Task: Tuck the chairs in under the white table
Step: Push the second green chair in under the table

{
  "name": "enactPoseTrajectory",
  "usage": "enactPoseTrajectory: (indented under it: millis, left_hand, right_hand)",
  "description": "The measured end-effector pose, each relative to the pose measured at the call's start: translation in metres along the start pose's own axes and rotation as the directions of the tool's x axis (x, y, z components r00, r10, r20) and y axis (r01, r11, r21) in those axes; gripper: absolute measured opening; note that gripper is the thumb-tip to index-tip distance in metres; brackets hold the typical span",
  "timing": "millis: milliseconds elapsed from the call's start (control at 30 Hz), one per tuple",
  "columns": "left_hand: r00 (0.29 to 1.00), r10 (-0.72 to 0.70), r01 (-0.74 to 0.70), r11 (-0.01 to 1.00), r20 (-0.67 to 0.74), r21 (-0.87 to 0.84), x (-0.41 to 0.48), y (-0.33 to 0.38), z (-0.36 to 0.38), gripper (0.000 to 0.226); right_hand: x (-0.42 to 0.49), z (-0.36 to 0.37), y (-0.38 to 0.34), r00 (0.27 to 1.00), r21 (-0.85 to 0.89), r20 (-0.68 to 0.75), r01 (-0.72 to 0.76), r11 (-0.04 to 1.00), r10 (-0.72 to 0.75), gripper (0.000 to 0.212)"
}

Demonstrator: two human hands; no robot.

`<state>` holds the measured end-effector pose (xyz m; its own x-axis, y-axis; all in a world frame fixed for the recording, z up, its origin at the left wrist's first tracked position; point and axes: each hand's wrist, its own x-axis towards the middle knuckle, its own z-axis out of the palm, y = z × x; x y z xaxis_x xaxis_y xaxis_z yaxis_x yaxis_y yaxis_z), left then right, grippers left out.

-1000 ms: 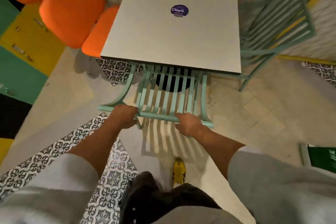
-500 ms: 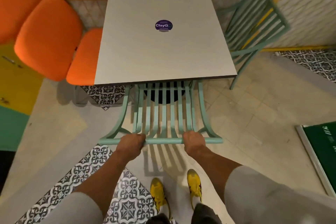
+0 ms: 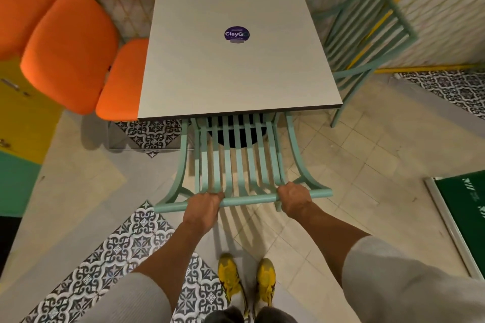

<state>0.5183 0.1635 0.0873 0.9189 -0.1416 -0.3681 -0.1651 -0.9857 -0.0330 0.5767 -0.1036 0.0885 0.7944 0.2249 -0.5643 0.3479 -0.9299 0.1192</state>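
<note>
While both hands, left hand (image 3: 203, 206) and right hand (image 3: 295, 199), grip its top rail, the mint chair (image 3: 237, 165) sits partly under the white desk (image 3: 236, 73).

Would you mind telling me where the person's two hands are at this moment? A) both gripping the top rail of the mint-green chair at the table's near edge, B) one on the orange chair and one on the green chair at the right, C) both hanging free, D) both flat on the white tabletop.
A: the left hand and right hand both wrap the top rail of the mint-green chair, whose seat reaches under the white table.
</note>
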Motion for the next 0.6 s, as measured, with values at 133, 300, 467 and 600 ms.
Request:
enactPoseTrajectory:
  millis: [133,300,467,600]
  left_hand:
    - [1.000,-0.005,0.005,1.000,-0.002,0.003,0.0026,-0.0004,0.0007,0.034]
    - [1.000,-0.001,0.000,1.000,0.021,0.031,0.0014,-0.0029,0.0027,0.033]
    - [0.997,-0.031,0.032,0.999,0.073,-0.021,0.0020,-0.0027,-0.0008,0.034]
    - [0.997,-0.029,0.032,0.999,0.076,-0.038,0.0005,-0.0041,-0.0006,0.035]
  right_hand:
    - [0.0033,0.0019,0.0018,1.000,-0.013,0.005,-0.008,1.000,0.008,0.035]
    - [0.0044,0.0059,0.0000,1.000,-0.021,0.019,-0.006,1.000,0.006,0.032]
    - [0.0001,0.0025,-0.0042,0.999,-0.028,0.046,-0.007,1.000,0.009,0.034]
    - [-0.0026,0.0005,-0.0069,0.998,-0.015,0.062,-0.004,1.000,0.005,0.034]
